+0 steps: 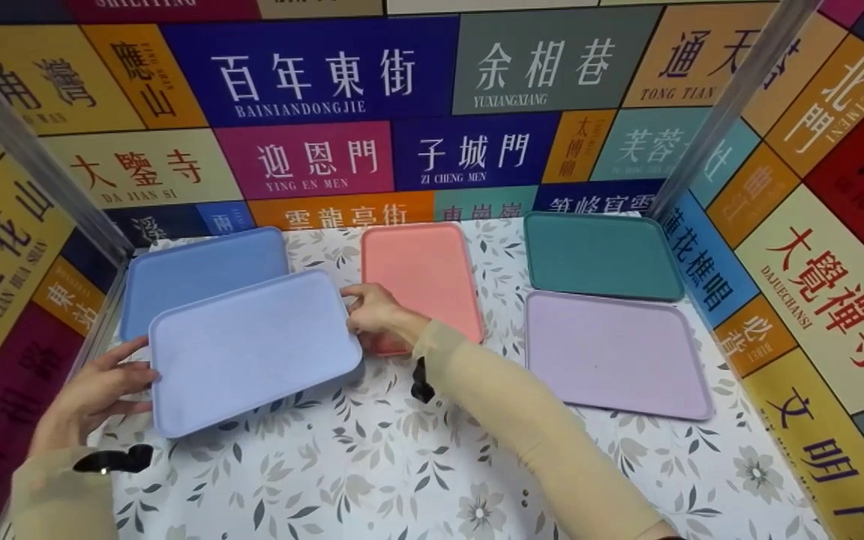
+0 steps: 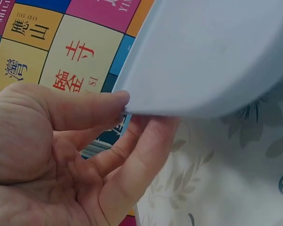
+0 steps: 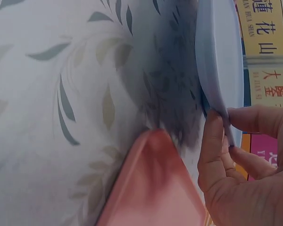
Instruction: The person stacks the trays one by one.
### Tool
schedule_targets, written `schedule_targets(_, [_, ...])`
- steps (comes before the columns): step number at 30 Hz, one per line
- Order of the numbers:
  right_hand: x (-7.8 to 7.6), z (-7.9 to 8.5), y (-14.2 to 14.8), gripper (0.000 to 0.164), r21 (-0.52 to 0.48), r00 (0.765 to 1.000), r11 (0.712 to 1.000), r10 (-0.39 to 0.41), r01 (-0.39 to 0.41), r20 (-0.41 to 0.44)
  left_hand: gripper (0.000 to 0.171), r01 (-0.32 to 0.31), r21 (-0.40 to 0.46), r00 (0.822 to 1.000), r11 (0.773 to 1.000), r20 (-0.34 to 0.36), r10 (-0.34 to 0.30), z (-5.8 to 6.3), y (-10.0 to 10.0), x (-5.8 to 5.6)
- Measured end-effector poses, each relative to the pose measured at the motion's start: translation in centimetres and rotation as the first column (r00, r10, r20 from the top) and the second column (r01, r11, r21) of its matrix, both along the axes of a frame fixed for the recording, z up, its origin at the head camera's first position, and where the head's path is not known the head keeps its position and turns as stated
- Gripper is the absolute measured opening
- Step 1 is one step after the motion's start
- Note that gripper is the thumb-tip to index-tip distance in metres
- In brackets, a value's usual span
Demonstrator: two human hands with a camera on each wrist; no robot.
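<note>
Both hands hold a pale periwinkle tray [image 1: 256, 352] by its short ends, raised over the table. At its left edge, the left hand [image 1: 91, 397] pinches the rim; the left wrist view shows the thumb on one side and fingers [image 2: 153, 146] beneath. The right hand [image 1: 379, 315] grips the opposite rim, thumb and fingers on either side in the right wrist view. Behind the held tray lies a darker blue tray [image 1: 207, 262], partly hidden by it. A pink tray [image 1: 421, 262] sits just beyond the right hand, its lower part covered by the hand and sleeve.
On the right side of the table a green tray [image 1: 603, 255] lies behind a lilac tray [image 1: 616, 356], their edges close together. A floral cloth [image 1: 357, 480] covers the tabletop. Panels with printed characters [image 1: 312, 75] and clear corner posts [image 1: 732, 97] enclose the back and sides.
</note>
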State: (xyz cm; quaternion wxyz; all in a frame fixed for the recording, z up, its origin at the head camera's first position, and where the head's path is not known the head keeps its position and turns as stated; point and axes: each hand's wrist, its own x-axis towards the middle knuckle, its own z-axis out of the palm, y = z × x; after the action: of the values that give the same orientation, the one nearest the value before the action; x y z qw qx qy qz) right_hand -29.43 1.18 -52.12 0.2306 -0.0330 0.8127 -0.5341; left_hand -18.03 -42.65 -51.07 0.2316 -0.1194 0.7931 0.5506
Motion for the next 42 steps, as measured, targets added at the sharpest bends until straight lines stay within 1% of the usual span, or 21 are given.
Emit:
schedule_targets(2, [-0.5, 0.1, 0.6, 0.082, 0.006, 0.999, 1.000, 0.010, -0.010, -0.033, 0.094, -0.010, 0.018, 1.000, 1.000, -0.022, 0.010, 0.0, 0.5, -0.3])
schedule_targets(4, [-0.8, 0.1, 1.1, 0.083, -0.010, 0.999, 1.000, 0.017, -0.017, -0.040, 0.094, -0.025, 0.021, 0.999, 0.999, -0.039, 0.025, 0.0, 1.2, -0.6])
schedule_targets(7, [-1.2, -0.1, 1.8, 0.084, -0.060, 0.999, 0.998, 0.006, -0.009, -0.043, 0.093, -0.056, 0.013, 0.997, 0.998, -0.053, 0.057, 0.0, 2.2, -1.2])
schedule_targets(9, [-1.3, -0.3, 2.2, 0.082, -0.112, 0.999, 0.994, -0.011, 0.007, -0.037, 0.093, -0.074, -0.001, 0.996, 0.997, -0.056, 0.074, 0.2, 2.8, -1.5])
schedule_targets(13, [-1.4, -1.0, 3.1, 0.075, -0.178, 0.997, 0.981, -0.074, 0.072, -0.003, 0.093, -0.111, -0.004, 0.992, 0.994, -0.063, 0.110, 0.6, 3.9, -2.1])
schedule_targets(15, [-1.5, -1.2, 3.5, 0.070, -0.193, 0.994, 0.975, -0.109, 0.112, 0.024, 0.093, -0.128, 0.021, 0.990, 0.992, -0.065, 0.129, 0.7, 4.5, -2.3])
schedule_targets(17, [-1.6, -1.3, 3.8, 0.066, -0.193, 0.988, 0.969, -0.149, 0.152, 0.029, 0.095, -0.147, 0.048, 0.987, 0.988, -0.062, 0.150, 0.9, 4.9, -2.6])
schedule_targets(21, [-1.8, -1.4, 4.2, 0.056, -0.205, 0.974, 0.953, -0.227, 0.222, -0.005, 0.096, -0.188, 0.085, 0.979, 0.979, -0.062, 0.193, 1.4, 5.9, -3.2])
schedule_targets(23, [-1.9, -1.3, 4.2, 0.052, -0.218, 0.963, 0.941, -0.269, 0.258, -0.023, 0.096, -0.222, 0.100, 0.972, 0.970, -0.060, 0.229, 1.5, 6.3, -3.5])
schedule_targets(25, [-1.9, -1.3, 4.2, 0.049, -0.255, 0.949, 0.920, -0.314, 0.298, -0.022, 0.096, -0.260, 0.132, 0.961, 0.957, -0.059, 0.269, 1.6, 6.7, -3.7])
schedule_targets(28, [-1.9, -1.2, 3.9, 0.046, -0.319, 0.918, 0.872, -0.396, 0.371, -0.014, 0.097, -0.321, 0.189, 0.941, 0.928, -0.046, 0.335, 1.4, 7.5, -4.0])
schedule_targets(31, [-1.7, -1.3, 3.3, 0.044, -0.371, 0.874, 0.814, -0.485, 0.447, -0.009, 0.096, -0.368, 0.239, 0.921, 0.899, -0.038, 0.387, 1.2, 8.3, -4.3])
schedule_targets(34, [-1.3, -1.2, 2.3, 0.044, -0.413, 0.825, 0.750, -0.565, 0.517, 0.006, 0.094, -0.407, 0.264, 0.903, 0.874, -0.026, 0.429, 1.0, 9.1, -4.4])
schedule_targets(37, [-0.8, -1.0, 1.2, 0.047, -0.468, 0.786, 0.682, -0.617, 0.562, 0.046, 0.093, -0.440, 0.277, 0.887, 0.854, -0.012, 0.461, 1.0, 9.7, -4.4])
schedule_targets(39, [-0.4, -0.8, 0.5, 0.051, -0.500, 0.766, 0.641, -0.639, 0.582, 0.072, 0.094, -0.459, 0.290, 0.878, 0.840, 0.001, 0.479, 1.0, 10.2, -4.5])
schedule_targets(40, [-0.3, -0.7, 0.1, 0.054, -0.507, 0.756, 0.628, -0.650, 0.590, 0.076, 0.094, -0.468, 0.296, 0.873, 0.833, 0.007, 0.488, 1.1, 10.4, -4.6])
schedule_targets(42, [0.0, -0.7, -0.4, 0.060, -0.509, 0.738, 0.611, -0.671, 0.606, 0.073, 0.095, -0.480, 0.312, 0.866, 0.820, 0.019, 0.500, 1.2, 11.0, -4.7])
